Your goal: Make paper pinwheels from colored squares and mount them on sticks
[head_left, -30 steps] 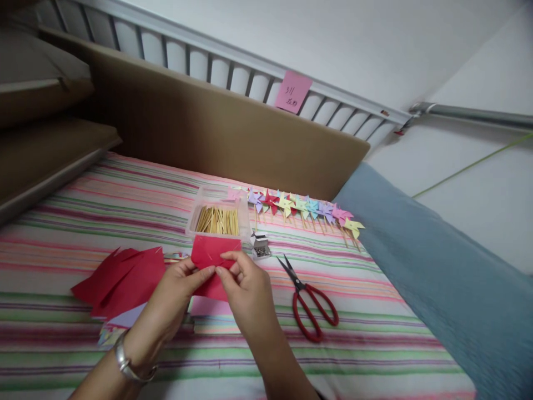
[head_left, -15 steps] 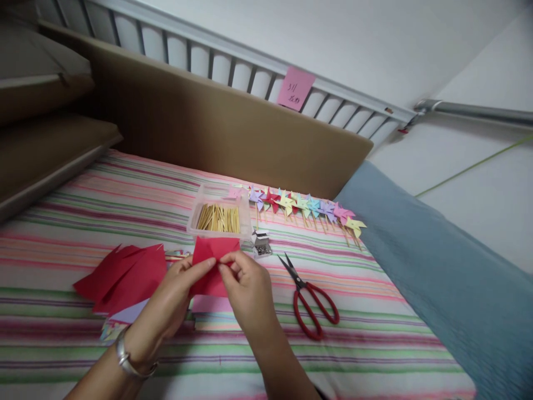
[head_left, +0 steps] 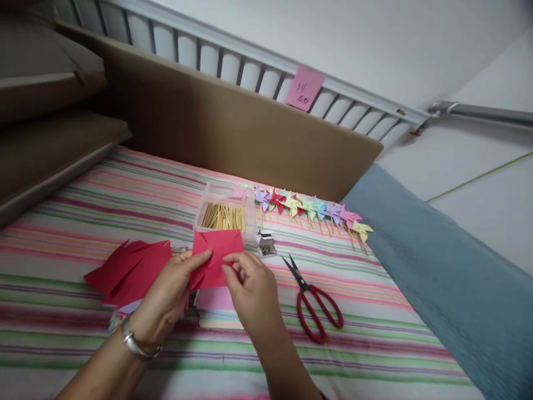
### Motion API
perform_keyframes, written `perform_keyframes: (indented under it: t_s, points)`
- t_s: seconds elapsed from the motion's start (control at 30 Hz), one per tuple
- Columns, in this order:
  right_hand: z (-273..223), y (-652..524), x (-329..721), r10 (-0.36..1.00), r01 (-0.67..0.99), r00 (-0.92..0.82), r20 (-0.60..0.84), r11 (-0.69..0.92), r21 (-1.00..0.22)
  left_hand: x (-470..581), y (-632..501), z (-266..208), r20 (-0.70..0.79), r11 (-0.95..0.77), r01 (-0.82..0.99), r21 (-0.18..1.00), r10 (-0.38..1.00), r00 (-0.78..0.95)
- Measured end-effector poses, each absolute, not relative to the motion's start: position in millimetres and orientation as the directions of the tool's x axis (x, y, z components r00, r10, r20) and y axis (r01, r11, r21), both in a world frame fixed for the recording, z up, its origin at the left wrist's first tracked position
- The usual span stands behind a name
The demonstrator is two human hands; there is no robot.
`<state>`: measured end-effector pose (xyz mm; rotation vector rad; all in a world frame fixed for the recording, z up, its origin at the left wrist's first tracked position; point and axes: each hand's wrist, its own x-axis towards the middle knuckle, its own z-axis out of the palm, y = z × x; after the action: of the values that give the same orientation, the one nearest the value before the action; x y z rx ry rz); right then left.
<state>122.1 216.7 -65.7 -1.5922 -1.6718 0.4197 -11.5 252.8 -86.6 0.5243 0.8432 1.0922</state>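
**Head view: red paper square in both hands**

Held above the striped bedsheet [head_left: 353, 355], just in front of the clear box of wooden sticks [head_left: 225, 215]. Red paper square [head_left: 217, 256], slit in from the corners, one flap folded toward the centre. Pinched by left hand [head_left: 169, 294] at the left edge and right hand [head_left: 250, 289] at the middle. Red-handled scissors [head_left: 312, 303] lying to the right.

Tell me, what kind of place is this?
Probably a bedroom, with a bed used as a craft surface: a striped sheet, a railed white bed frame, and a blue blanket beside it.
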Motion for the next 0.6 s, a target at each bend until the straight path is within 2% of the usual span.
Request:
perform_keyframes:
  t_s: [0.17, 0.33, 0.6]
  points:
    - [-70, 215, 115, 0.896, 0.693, 0.033, 0.442, 0.299, -0.656, -9, 255, -91, -0.319, 0.337, -0.668, 0.663, 0.935, 0.155]
    - [-80, 215, 108, 0.895, 0.722, -0.024, 0.445, 0.324, -0.612, -2, 250, -85, -0.343, 0.282, -0.732, 0.621, 0.937, 0.070]
    - [-82, 211, 102, 0.863, 0.732, -0.127, 0.488, 0.414, -0.542, 2, 243, -77, -0.453, 0.344, -0.778, 0.526, 0.887, 0.086]
